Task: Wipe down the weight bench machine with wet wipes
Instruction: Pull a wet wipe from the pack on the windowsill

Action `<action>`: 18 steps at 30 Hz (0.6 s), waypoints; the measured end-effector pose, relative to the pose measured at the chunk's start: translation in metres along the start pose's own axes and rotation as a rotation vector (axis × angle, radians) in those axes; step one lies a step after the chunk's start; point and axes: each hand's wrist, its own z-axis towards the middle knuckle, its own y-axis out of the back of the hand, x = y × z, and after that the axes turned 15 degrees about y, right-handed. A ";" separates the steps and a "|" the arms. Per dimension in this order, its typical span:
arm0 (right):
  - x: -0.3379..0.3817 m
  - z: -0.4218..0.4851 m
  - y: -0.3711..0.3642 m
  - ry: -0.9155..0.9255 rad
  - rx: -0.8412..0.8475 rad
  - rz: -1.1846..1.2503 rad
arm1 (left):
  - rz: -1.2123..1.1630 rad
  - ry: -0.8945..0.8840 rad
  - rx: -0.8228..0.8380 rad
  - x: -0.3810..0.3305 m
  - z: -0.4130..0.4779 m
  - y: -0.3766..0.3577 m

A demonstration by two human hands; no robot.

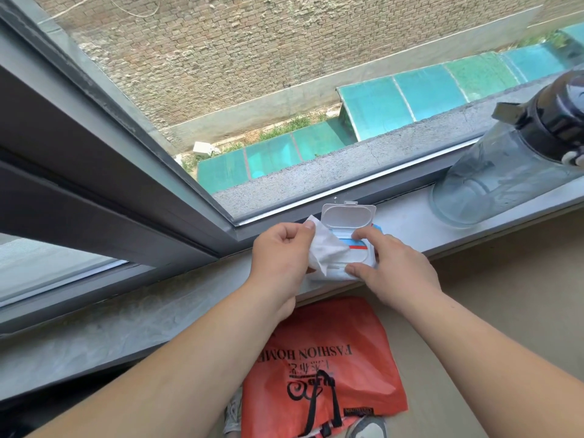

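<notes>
The wet wipes pack (363, 252) lies on the grey windowsill (158, 327) in the centre of the frame. Its white lid (347, 216) is flipped up and leans toward the window glass (284, 90). One white wipe (325, 251) comes out of the opening toward the left, and the left hand (279, 257) pinches its upper corner between thumb and bent fingers. The right hand (395, 270) grips the pack, with the forefinger on top and the thumb against the near edge. The long side of the pack runs along the sill, left to right, and its near edge is close to the front edge of the sill. At the right of the frame a clear water bottle (493, 184) with a black cap (559, 121) stands on the sill, well apart from the pack; whether it holds water I cannot tell. In the lower centre, under the forearms, lies an orange plastic bag (322, 358).
</notes>
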 end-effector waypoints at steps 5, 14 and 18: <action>0.014 -0.021 0.006 0.041 -0.196 0.218 | 0.090 0.010 0.184 -0.005 -0.012 0.006; 0.053 -0.039 0.011 -0.028 -0.361 0.858 | 0.146 -0.005 0.311 -0.005 -0.027 0.007; 0.051 -0.034 0.014 -0.097 -0.509 0.951 | 0.206 -0.055 0.303 -0.001 -0.028 0.002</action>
